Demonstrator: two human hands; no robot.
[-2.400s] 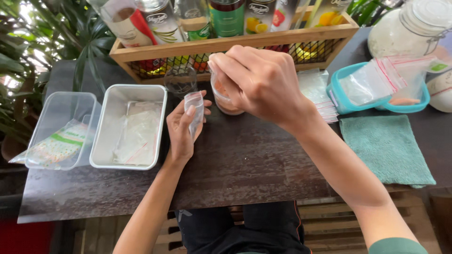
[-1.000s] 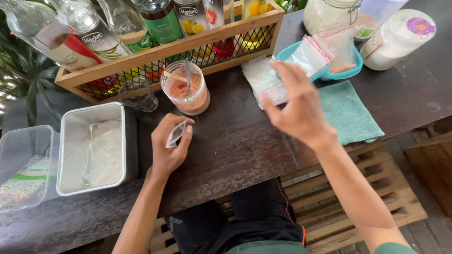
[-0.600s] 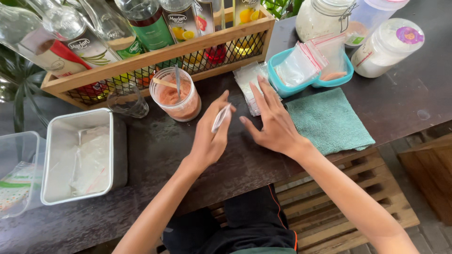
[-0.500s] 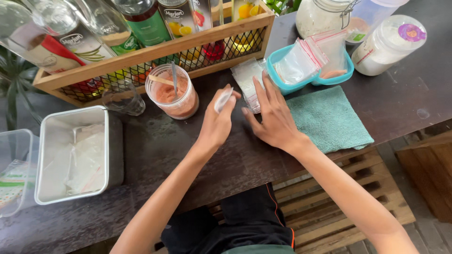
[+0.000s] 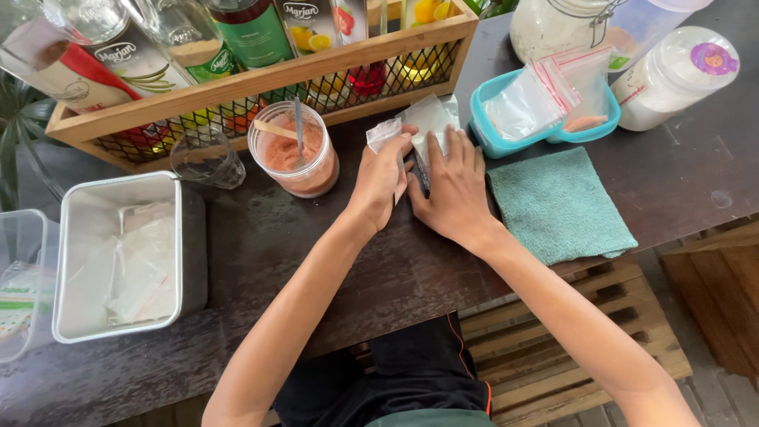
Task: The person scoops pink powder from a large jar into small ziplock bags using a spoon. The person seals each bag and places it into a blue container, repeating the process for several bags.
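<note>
Hands (image 5: 419, 178) meet on plastic bags (image 5: 431, 119), hemmed by crate (image 5: 261, 79).

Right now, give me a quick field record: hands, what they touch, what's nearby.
left hand: holds a small clear bag, fingers closed on it
right hand: flat on a stack of clear bags on the dark table
beside left hand: plastic cup of reddish powder, spoon in it
beside right hand: teal cloth, teal tray of bags
far left: metal tray
</note>
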